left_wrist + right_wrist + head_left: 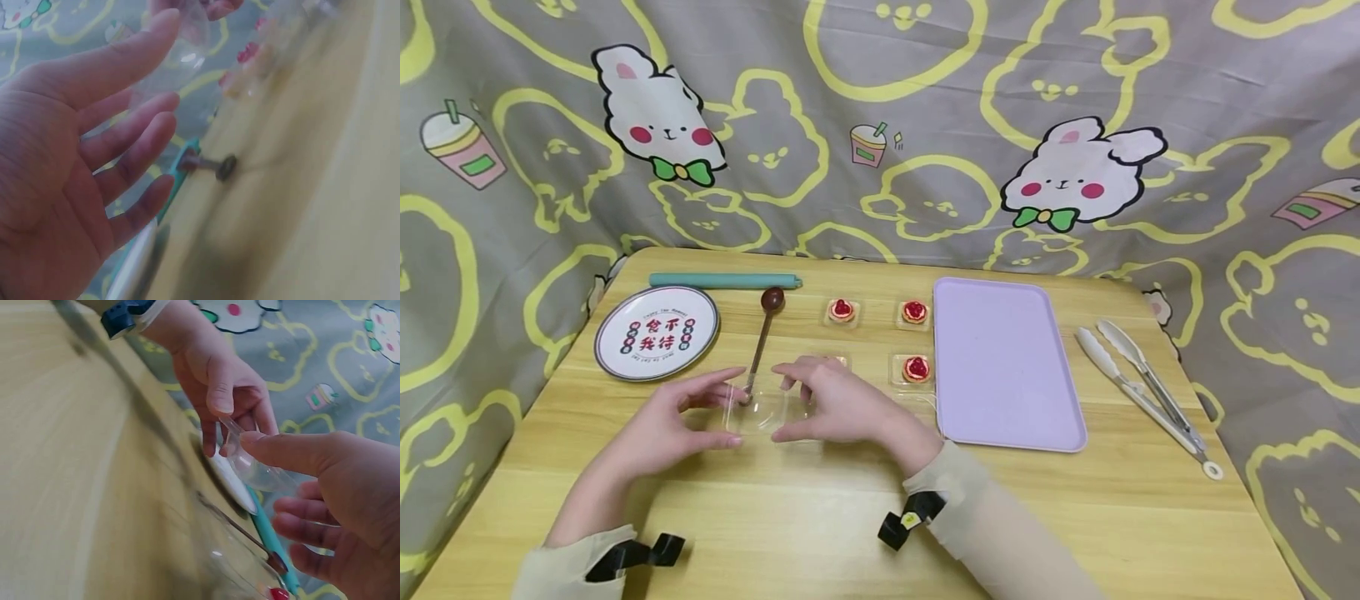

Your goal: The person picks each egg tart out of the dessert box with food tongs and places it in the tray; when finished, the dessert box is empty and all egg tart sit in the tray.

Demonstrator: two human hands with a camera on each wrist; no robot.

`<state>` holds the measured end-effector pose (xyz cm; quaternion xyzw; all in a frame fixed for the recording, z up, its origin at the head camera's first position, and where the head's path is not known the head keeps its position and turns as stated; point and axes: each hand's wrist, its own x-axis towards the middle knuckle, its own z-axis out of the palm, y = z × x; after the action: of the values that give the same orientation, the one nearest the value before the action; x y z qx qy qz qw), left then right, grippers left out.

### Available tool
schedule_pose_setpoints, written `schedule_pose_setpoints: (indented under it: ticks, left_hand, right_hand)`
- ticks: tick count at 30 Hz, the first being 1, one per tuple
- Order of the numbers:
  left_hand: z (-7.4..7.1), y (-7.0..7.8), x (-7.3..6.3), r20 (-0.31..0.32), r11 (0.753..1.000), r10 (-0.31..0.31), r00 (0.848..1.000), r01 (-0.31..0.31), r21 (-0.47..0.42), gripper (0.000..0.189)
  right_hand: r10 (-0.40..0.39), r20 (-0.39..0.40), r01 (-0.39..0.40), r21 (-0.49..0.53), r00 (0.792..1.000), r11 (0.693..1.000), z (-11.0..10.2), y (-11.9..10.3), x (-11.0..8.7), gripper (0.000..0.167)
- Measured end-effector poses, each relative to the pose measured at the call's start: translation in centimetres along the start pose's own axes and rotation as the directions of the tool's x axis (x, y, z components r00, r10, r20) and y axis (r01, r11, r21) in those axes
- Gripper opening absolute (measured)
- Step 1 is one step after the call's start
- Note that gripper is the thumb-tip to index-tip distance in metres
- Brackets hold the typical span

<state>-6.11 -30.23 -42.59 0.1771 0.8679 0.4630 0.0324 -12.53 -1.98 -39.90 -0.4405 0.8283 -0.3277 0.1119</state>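
Note:
A clear plastic lid (767, 410), with a rounded bulge, is raised above the table between both hands. My left hand (658, 425) pinches its left end with thumb and fingers. At the opposite end, my right hand (842, 404) grips it between thumb and fingers. In the right wrist view the lid (247, 465) spans from one thumb to the other. Small red-topped tarts in clear boxes stand beyond and right of the hands: one tart (841, 311) at the back, another (914, 312) beside it, a third (916, 368) nearer. My right hand mostly hides a further box (837, 361).
A long brown spoon (760, 346) lies just behind the lid. The round white plate (617, 333) is at left, before a teal rod-like roll (722, 281). To the right are a lilac tray (1007, 367) and metal tongs (1150, 396). A patterned curtain (925, 125) borders the table.

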Motion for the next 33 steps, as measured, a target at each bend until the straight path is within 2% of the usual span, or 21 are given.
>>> schedule_pose_setpoints:
  ticks: [5,14,24,33]
  left_hand:
    - [-0.2,-0.8,-1.2,0.008,0.998,-0.016,1.0,0.016,0.065,0.089]
    - [-0.4,-1.5,-1.9,0.084,0.994,-0.084,0.993,0.078,0.075,0.092]
    - [-0.2,-1.7,-1.4,0.095,0.991,-0.096,0.991,0.087,0.097,0.091]
    - [-0.3,-1.9,-1.3,0.079,0.992,-0.086,0.993,0.078,0.101,0.093]
  right_hand:
    - [0.042,0.03,-0.036,-0.168,0.999,0.985,1.4,-0.7,0.8,0.085]
    - [0.01,0.059,0.014,-0.391,0.998,0.92,3.4,-0.6,1.6,0.087]
    - [0.027,0.047,-0.002,-0.466,0.999,0.885,3.9,-0.2,1.8,0.084]
    - [0.055,0.032,-0.036,-0.423,0.998,0.905,3.6,0.4,1.6,0.085]
